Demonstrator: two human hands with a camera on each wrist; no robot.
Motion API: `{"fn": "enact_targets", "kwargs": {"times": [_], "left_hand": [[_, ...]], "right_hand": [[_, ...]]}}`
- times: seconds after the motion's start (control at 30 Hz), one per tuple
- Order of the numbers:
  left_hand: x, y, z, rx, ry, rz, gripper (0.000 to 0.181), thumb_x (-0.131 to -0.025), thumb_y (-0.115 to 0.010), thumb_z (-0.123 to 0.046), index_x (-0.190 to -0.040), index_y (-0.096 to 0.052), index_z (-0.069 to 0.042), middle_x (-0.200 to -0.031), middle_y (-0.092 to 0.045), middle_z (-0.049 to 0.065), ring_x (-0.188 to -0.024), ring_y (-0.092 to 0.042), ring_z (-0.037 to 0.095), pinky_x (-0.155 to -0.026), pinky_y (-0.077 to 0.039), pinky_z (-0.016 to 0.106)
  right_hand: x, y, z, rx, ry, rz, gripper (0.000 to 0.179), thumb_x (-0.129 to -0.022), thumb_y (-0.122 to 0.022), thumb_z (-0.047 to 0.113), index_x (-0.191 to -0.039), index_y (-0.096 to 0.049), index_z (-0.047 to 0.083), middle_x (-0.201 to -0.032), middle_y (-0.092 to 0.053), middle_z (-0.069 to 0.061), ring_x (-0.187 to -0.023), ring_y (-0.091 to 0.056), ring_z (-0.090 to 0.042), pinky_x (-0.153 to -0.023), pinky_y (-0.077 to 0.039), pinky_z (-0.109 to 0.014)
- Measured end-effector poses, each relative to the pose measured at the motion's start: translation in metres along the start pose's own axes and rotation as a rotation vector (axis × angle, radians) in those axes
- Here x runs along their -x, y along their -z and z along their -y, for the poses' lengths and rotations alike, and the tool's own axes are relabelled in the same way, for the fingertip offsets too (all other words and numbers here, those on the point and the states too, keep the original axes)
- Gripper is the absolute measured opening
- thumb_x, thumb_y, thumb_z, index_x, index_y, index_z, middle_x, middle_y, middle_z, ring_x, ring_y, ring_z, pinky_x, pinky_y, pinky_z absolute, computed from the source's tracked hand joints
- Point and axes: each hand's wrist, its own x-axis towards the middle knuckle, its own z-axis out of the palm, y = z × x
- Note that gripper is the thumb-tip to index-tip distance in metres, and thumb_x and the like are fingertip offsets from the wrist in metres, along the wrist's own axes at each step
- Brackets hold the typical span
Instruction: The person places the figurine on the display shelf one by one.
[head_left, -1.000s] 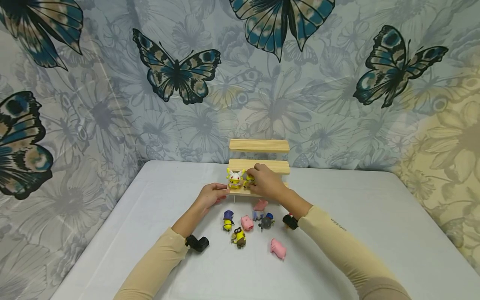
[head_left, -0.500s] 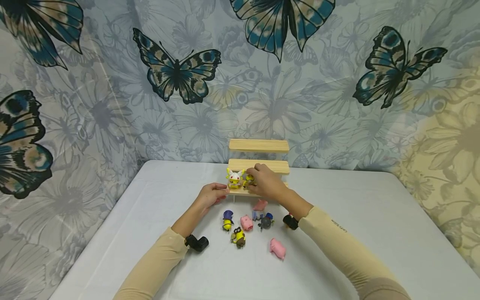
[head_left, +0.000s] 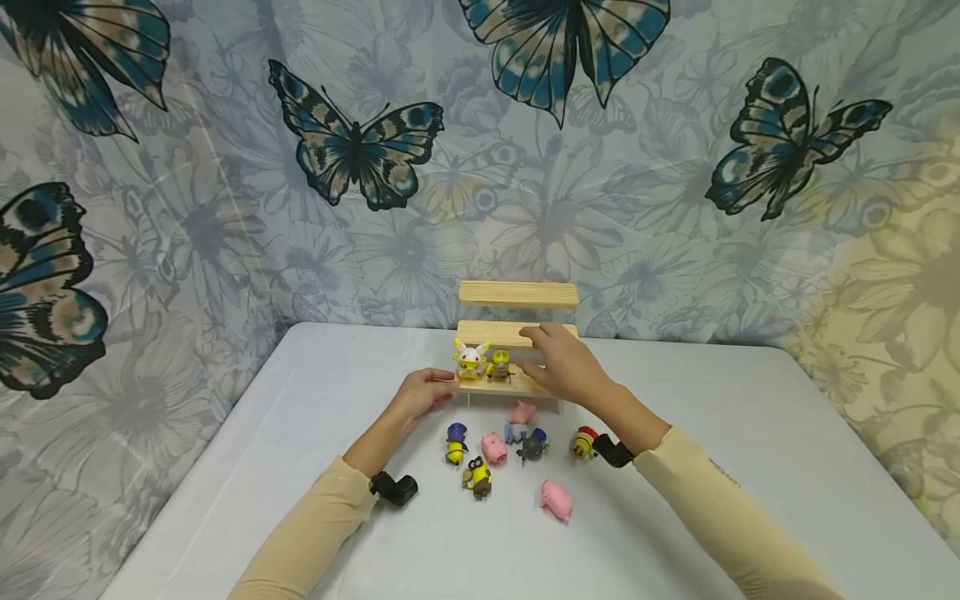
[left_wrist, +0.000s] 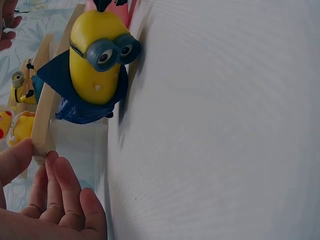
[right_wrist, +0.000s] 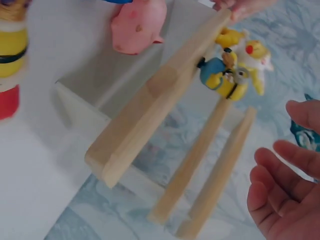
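Note:
On the lowest wooden board [head_left: 517,386] of a tiered display stand, a white-eared yellow figure [head_left: 470,360] stands at the left end. Right beside it is a small Minion figure [head_left: 500,367], upright. My left hand [head_left: 425,393] pinches the left end of that board; the left wrist view shows thumb [left_wrist: 16,162] and fingertips on either side of the wood. To the right of the Minion, my right hand [head_left: 570,367] hovers over the board with relaxed fingers. In the right wrist view, that hand [right_wrist: 290,195] holds nothing and stands apart from both figures.
In front of the stand lie several toys on the white table [head_left: 675,500]: a caped Minion [head_left: 456,444], another Minion [head_left: 477,477], pink pigs [head_left: 557,500], a grey figure [head_left: 533,446] and a red-capped figure [head_left: 583,443]. Two higher boards [head_left: 517,293] rise behind.
My right hand has let go of the small Minion figure and moved right, leaving it standing on the board. The red-capped figure has come into fuller view. My left hand stays put.

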Motion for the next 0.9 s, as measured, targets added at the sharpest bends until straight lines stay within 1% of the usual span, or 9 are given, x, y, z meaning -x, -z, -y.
{"fn": "enact_targets", "kwargs": {"times": [0.1,0.27,0.4,0.57,0.73,0.9], "left_hand": [[0.0,0.0,0.0,0.009,-0.006,0.0,0.034,-0.088,-0.072,-0.02,-0.118,-0.066,-0.006,-0.095,-0.071,0.004,-0.083,-0.064,0.011,-0.073,-0.049,0.026],[0.001,-0.001,0.0,0.013,-0.002,0.007,0.034,-0.088,-0.071,-0.02,-0.119,-0.066,-0.006,-0.098,-0.071,0.004,-0.085,-0.064,0.012,-0.075,-0.049,0.027],[0.001,-0.001,0.0,0.016,-0.005,0.004,0.033,-0.088,-0.071,-0.02,-0.118,-0.066,-0.005,-0.096,-0.071,0.003,-0.083,-0.064,0.011,-0.075,-0.049,0.027],[0.001,-0.001,0.002,0.017,-0.011,-0.003,0.033,-0.088,-0.072,-0.019,-0.117,-0.066,-0.005,-0.09,-0.071,0.001,-0.079,-0.063,0.009,-0.072,-0.048,0.026],[0.001,-0.002,0.003,0.014,-0.003,0.01,0.034,-0.088,-0.072,-0.021,-0.118,-0.066,-0.006,-0.093,-0.07,0.002,-0.082,-0.063,0.01,-0.074,-0.048,0.026],[0.0,-0.001,0.002,0.006,-0.005,-0.003,0.033,-0.088,-0.072,-0.021,-0.118,-0.066,-0.006,-0.09,-0.07,0.001,-0.08,-0.063,0.01,-0.072,-0.048,0.025]], "right_hand": [[0.009,0.006,-0.004,-0.029,0.014,-0.01,0.035,-0.087,-0.074,0.021,-0.115,-0.065,0.002,-0.097,-0.064,-0.011,-0.088,-0.06,-0.025,-0.072,-0.052,-0.039],[0.029,0.012,-0.011,-0.088,0.023,0.048,0.02,-0.088,-0.072,0.019,-0.101,-0.07,0.003,-0.086,-0.062,-0.006,-0.08,-0.058,-0.022,-0.068,-0.047,-0.035],[0.042,0.014,-0.015,-0.113,0.017,0.085,0.016,-0.089,-0.071,0.018,-0.098,-0.071,0.005,-0.086,-0.062,-0.003,-0.08,-0.057,-0.02,-0.068,-0.047,-0.032],[0.057,0.012,-0.022,-0.112,0.008,0.116,0.011,-0.088,-0.071,0.014,-0.096,-0.07,0.006,-0.084,-0.063,-0.001,-0.08,-0.059,-0.02,-0.068,-0.048,-0.032],[0.073,0.008,-0.027,-0.116,-0.009,0.161,0.01,-0.089,-0.069,0.016,-0.095,-0.071,0.008,-0.084,-0.063,0.003,-0.08,-0.06,-0.016,-0.069,-0.049,-0.029],[0.082,0.004,-0.028,-0.137,-0.008,0.151,0.008,-0.089,-0.07,0.015,-0.093,-0.071,0.009,-0.084,-0.063,0.003,-0.079,-0.06,-0.015,-0.067,-0.049,-0.028]]}}
